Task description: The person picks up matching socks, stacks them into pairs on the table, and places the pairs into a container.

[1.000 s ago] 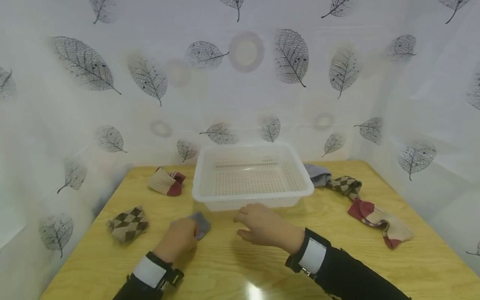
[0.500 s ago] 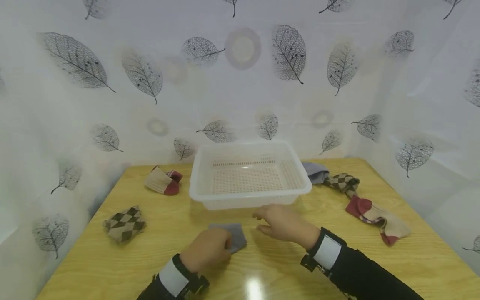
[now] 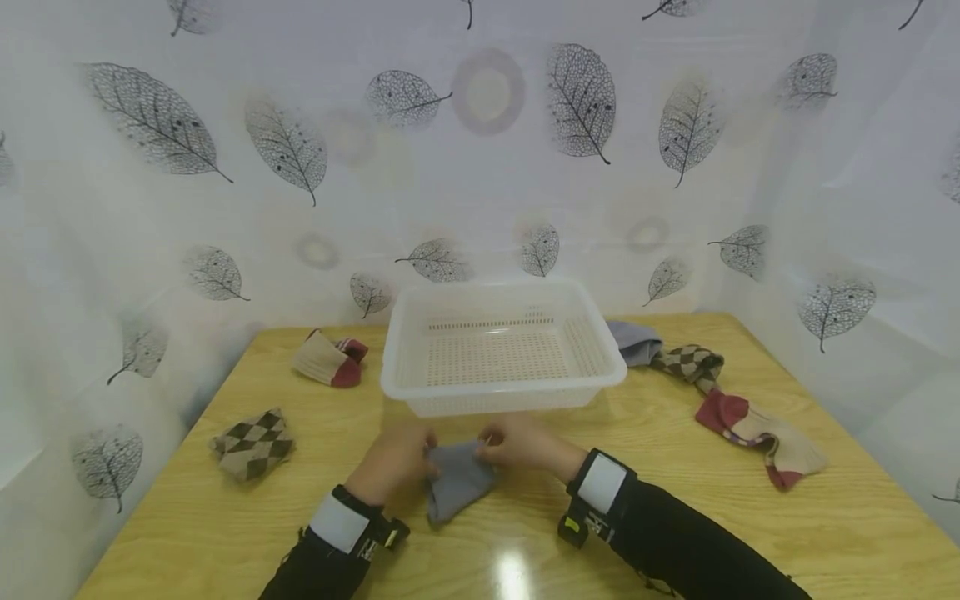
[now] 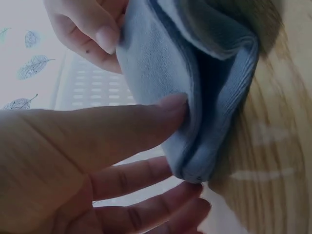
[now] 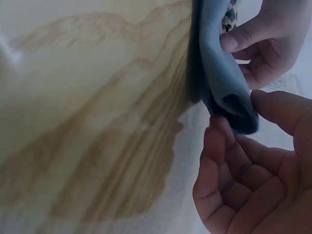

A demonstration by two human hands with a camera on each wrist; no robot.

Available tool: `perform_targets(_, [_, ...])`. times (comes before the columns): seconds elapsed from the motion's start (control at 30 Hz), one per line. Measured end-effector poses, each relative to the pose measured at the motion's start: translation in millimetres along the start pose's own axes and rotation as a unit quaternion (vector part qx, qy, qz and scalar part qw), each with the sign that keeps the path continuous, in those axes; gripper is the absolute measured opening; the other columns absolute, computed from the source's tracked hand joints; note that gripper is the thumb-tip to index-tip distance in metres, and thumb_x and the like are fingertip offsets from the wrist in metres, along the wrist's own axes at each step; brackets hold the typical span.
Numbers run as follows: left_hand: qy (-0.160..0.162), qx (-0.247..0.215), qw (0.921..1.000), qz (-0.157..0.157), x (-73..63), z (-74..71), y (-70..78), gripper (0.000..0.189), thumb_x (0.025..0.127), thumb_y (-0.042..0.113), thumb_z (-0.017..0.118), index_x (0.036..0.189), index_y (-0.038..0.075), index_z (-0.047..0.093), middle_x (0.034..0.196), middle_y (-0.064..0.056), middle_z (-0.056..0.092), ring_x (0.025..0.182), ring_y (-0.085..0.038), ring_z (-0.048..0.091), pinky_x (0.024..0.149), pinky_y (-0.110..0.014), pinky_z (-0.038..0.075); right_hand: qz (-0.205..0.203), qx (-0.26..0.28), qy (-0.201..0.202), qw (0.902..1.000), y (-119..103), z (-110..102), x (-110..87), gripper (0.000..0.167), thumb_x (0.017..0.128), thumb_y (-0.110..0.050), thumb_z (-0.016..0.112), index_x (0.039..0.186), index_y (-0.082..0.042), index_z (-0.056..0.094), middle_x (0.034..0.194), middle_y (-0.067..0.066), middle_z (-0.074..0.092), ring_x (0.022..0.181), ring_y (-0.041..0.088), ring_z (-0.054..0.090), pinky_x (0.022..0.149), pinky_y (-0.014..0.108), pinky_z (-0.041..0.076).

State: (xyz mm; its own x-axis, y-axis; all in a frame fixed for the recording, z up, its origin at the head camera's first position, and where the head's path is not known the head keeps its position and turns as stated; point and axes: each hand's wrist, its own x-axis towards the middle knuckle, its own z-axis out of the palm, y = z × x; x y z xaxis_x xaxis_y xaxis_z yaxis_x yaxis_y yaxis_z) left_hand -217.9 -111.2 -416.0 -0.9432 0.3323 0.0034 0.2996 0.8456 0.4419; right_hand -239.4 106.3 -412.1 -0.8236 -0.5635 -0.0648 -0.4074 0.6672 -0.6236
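Between both hands is a folded grey sock (image 3: 461, 485), low over the table in front of the basket. My left hand (image 3: 393, 462) pinches its left side; in the left wrist view the thumb (image 4: 146, 124) presses on the grey cloth near an open fold, with fingers behind. The upper right corner is pinched by my right hand (image 3: 525, 446). Seen from the right wrist, thumb and fingertips meet at the rolled end of the sock (image 5: 222, 73). Part of the cloth is hidden behind the fingers.
A white perforated basket (image 3: 502, 393) stands at the back middle. At left lie a checkered sock (image 3: 255, 446) and a beige-and-red sock (image 3: 327, 360). Along the right are a grey sock (image 3: 634, 343), a checkered sock (image 3: 690, 364) and a beige-and-red sock (image 3: 761, 437).
The left hand has carried the grey sock rightward to the middle. My right hand, earlier apart from it, now pinches its corner, and the sock has turned.
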Motion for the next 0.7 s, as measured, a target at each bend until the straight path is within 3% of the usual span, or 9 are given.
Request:
perform_targets(0.1, [-0.004, -0.013, 0.9996, 0.025, 3.0, 4.8, -1.5, 0.026, 0.068, 0.011, 0.085, 0.085, 0.005, 0.066, 0.080, -0.004, 0.062, 0.075, -0.020, 0.057, 0.067, -0.037, 0.049, -0.013, -0.014, -0.001, 0.9998, 2.1, 3.7, 1.5, 0.013, 0.086, -0.020, 0.071, 0.088, -0.006, 0.069, 0.078, 0.001, 0.064, 0.069, 0.012, 0.055, 0.059, 0.027, 0.045])
perform_targets(0.2, [-0.020, -0.024, 0.9992, 0.026, 4.3, 5.9, -2.7, 0.027, 0.072, 0.015, 0.083, 0.091, 0.006, 0.068, 0.083, -0.003, 0.064, 0.076, -0.019, 0.058, 0.068, -0.037, 0.050, -0.006, -0.004, 0.004, 1.0000, 3.5, 0.3, -3.5, 0.009, 0.086, -0.014, 0.070, 0.081, -0.007, 0.066, 0.070, -0.003, 0.057, 0.061, 0.009, 0.050, 0.052, 0.024, 0.042])
perform_targets(0.33, [-0.026, -0.037, 0.9990, -0.007, 2.8, -2.2, -2.4, 0.033, 0.078, 0.021, 0.080, 0.105, 0.005, 0.067, 0.089, -0.004, 0.066, 0.082, -0.020, 0.061, 0.072, -0.040, 0.051, -0.010, -0.034, 0.075, 0.9965, 3.0, -20.1, -18.2, 0.006, 0.086, -0.012, 0.069, 0.084, -0.007, 0.065, 0.069, -0.004, 0.056, 0.059, 0.008, 0.050, 0.052, 0.023, 0.042])
perform_targets(0.43, [-0.020, -0.027, 0.9991, -0.025, 3.2, -10.4, -0.6, 0.033, 0.080, 0.022, 0.079, 0.107, 0.006, 0.068, 0.087, -0.004, 0.066, 0.081, -0.020, 0.062, 0.071, -0.040, 0.051, -0.048, -0.118, 0.151, 0.9803, 1.2, -33.3, -31.0, 0.008, 0.084, -0.011, 0.070, 0.089, -0.007, 0.066, 0.072, -0.004, 0.059, 0.062, 0.008, 0.052, 0.054, 0.022, 0.044])
perform_targets(0.5, [-0.020, -0.019, 0.9992, -0.028, 4.0, -11.8, -0.1, 0.030, 0.080, 0.021, 0.079, 0.104, 0.006, 0.069, 0.085, -0.004, 0.066, 0.079, -0.019, 0.062, 0.069, -0.039, 0.051, -0.074, -0.180, 0.174, 0.9653, 2.3, -33.5, -40.3, 0.009, 0.082, -0.010, 0.071, 0.087, -0.009, 0.064, 0.073, -0.004, 0.061, 0.061, 0.007, 0.052, 0.053, 0.021, 0.044])
perform_targets(0.6, [-0.033, -0.021, 0.9985, -0.039, 5.0, -8.9, -2.1, 0.030, 0.080, 0.024, 0.079, 0.102, 0.006, 0.069, 0.086, -0.005, 0.067, 0.080, -0.020, 0.062, 0.069, -0.039, 0.051, -0.096, -0.246, 0.169, 0.9495, 9.8, -24.9, -50.6, 0.012, 0.079, -0.009, 0.073, 0.081, -0.010, 0.061, 0.068, -0.002, 0.060, 0.056, 0.007, 0.050, 0.048, 0.021, 0.041])
perform_targets(0.7, [-0.046, -0.031, 0.9976, -0.041, 6.0, -4.1, -3.4, 0.031, 0.079, 0.025, 0.079, 0.101, 0.006, 0.069, 0.089, -0.006, 0.068, 0.082, -0.021, 0.063, 0.070, -0.040, 0.052, -0.091, -0.259, 0.138, 0.9517, 19.7, -17.8, -55.9, 0.019, 0.079, -0.010, 0.074, 0.075, -0.011, 0.056, 0.062, -0.004, 0.054, 0.051, 0.006, 0.043, 0.044, 0.021, 0.036])
